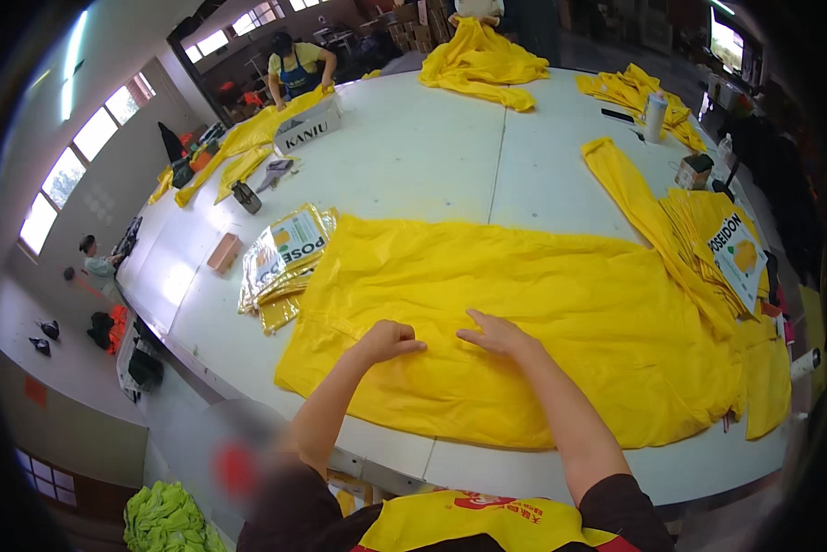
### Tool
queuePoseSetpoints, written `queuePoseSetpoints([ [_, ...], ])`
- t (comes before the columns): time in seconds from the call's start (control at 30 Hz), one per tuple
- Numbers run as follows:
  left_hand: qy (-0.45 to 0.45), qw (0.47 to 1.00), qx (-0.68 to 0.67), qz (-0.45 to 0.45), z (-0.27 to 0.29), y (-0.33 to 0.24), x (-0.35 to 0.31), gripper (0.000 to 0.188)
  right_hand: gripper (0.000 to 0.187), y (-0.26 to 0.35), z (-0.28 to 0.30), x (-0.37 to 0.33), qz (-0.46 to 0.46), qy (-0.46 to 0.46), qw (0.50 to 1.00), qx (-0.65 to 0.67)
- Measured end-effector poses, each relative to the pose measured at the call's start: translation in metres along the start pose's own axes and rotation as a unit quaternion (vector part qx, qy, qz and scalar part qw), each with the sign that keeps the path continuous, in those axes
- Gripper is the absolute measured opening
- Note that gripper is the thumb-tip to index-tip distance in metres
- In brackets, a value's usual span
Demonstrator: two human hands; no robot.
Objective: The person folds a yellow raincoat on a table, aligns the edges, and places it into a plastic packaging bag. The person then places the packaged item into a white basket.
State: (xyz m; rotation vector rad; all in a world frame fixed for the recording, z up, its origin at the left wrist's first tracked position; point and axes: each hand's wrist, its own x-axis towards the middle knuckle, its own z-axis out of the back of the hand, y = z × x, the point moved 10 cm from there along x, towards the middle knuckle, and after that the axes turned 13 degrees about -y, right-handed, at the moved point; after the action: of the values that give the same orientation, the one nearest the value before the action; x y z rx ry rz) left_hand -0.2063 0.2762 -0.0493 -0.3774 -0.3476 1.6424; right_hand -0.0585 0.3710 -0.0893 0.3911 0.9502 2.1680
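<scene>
Yellow garment [515, 368] lies under a half-curled left hand [386, 341] and spread right hand [501, 335], beside lettered packets [283, 256].

Left hand [385, 341]: is reaching over the yellow garment [524, 294], half curling; contact is hard to tell.
Right hand [499, 333]: is stretching its fingers toward the left, a gap separating the two hands.
Yellow garment: is lying spread and wrinkling across the near desk [413, 175].
Clear packages [289, 248]: are lying piled at its left edge.
White bottle [654, 120]: is standing near a dark phone [618, 116].
Co-worker [298, 72]: is bending over yellow cloth [257, 133], near a grey box [308, 129].
</scene>
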Motion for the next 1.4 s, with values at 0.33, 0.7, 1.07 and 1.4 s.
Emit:
queuePoseSetpoints([
  [0.33, -0.192, 0.975, 0.041, -0.106, 0.013, -0.017, 0.004, 0.031, 0.035, 0.015, -0.095, -0.002, -0.082, 0.271, 0.948, 0.143],
  [0.7, -0.425, 0.898, 0.029, -0.109, 0.003, 0.003, -0.072, 0.037, 0.033, -0.101, 0.18, -0.252, 0.027, -0.406, 0.9, -0.158],
  [1.07, -0.172, 0.962, 0.125, -0.172, -0.071, -0.037, -0.137, 0.055, 0.043, -0.374, 0.337, -0.521, -0.368, -0.496, 0.715, -0.328],
  [1.4, -0.2, 0.967, 0.158, -0.021, -0.078, 0.022, -0.142, 0.053, 0.015, -0.358, 0.334, -0.512, -0.322, -0.391, 0.725, -0.467],
])
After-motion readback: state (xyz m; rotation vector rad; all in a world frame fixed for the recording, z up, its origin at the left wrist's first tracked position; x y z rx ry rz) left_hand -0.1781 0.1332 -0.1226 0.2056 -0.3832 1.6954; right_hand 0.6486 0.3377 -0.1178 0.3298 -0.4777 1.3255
